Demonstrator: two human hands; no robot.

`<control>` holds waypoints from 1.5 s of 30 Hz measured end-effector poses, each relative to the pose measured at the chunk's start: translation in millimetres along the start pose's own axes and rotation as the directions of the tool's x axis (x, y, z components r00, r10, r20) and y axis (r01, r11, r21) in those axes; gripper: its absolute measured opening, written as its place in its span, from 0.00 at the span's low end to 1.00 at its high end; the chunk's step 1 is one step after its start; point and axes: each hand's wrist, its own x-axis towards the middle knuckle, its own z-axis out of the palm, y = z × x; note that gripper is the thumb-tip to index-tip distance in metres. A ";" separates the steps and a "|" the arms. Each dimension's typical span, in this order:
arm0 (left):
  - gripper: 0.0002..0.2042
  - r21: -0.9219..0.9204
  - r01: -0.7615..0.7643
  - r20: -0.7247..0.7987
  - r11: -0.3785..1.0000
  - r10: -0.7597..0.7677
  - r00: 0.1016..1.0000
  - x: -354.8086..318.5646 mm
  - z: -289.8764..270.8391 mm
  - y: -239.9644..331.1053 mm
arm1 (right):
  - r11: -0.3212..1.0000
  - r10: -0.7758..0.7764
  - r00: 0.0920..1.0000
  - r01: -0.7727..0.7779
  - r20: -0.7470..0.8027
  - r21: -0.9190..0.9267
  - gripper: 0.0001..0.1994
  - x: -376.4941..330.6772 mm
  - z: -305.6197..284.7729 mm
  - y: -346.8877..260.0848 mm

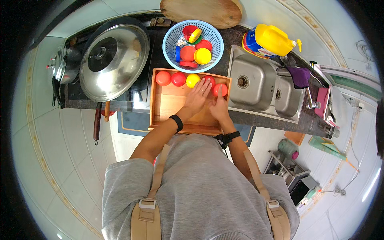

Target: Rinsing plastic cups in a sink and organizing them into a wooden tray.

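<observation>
A shallow wooden tray (166,105) lies in front of me, with a row of round, smooth red and yellow pieces along its far wall. At the row's left end sit an orange-red piece (163,78) and a red piece (178,79), then a yellow piece (192,81). My left hand (195,98) lies flat, fingers stretched, its tips on the yellow piece and a red piece (209,80) beside it. My right hand (218,108) reaches to the rightmost red piece (217,92), index finger extended onto it. Its other fingers are partly hidden.
Behind the tray stands a blue plastic basket (168,49) of red, yellow and blue cups and lids. A lidded wok (128,68) is at left on the stove. On the right are a steel double sink (254,94) and a yellow jug (274,39). A round wooden board (202,12) leans at the back.
</observation>
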 end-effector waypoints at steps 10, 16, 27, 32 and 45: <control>0.48 0.137 0.121 0.094 0.983 -0.135 0.986 -15.9 -21.3 12.5 | 0.992 -0.126 0.990 0.127 -0.069 0.002 0.45 23.0 3.3 10.8; 0.51 0.039 0.025 0.177 0.999 -0.031 0.984 -16.6 -37.9 -7.1 | 0.980 -0.187 0.977 0.177 -0.100 -0.093 0.46 22.5 -5.2 7.7; 0.50 0.002 -0.105 0.202 0.994 0.103 0.974 -19.6 -40.9 -22.3 | 0.989 -0.090 0.994 0.097 0.064 -0.111 0.46 8.1 -22.3 -11.9; 0.51 0.061 -0.085 0.203 0.995 0.071 0.977 -24.9 -33.1 -18.4 | 0.982 -0.121 0.987 0.135 0.102 -0.134 0.46 3.4 -20.9 -14.5; 0.50 0.032 -0.081 0.234 0.996 0.072 0.970 -34.4 -44.6 -18.2 | 0.998 0.018 0.986 -0.008 0.166 -0.061 0.50 -7.5 -25.9 -25.3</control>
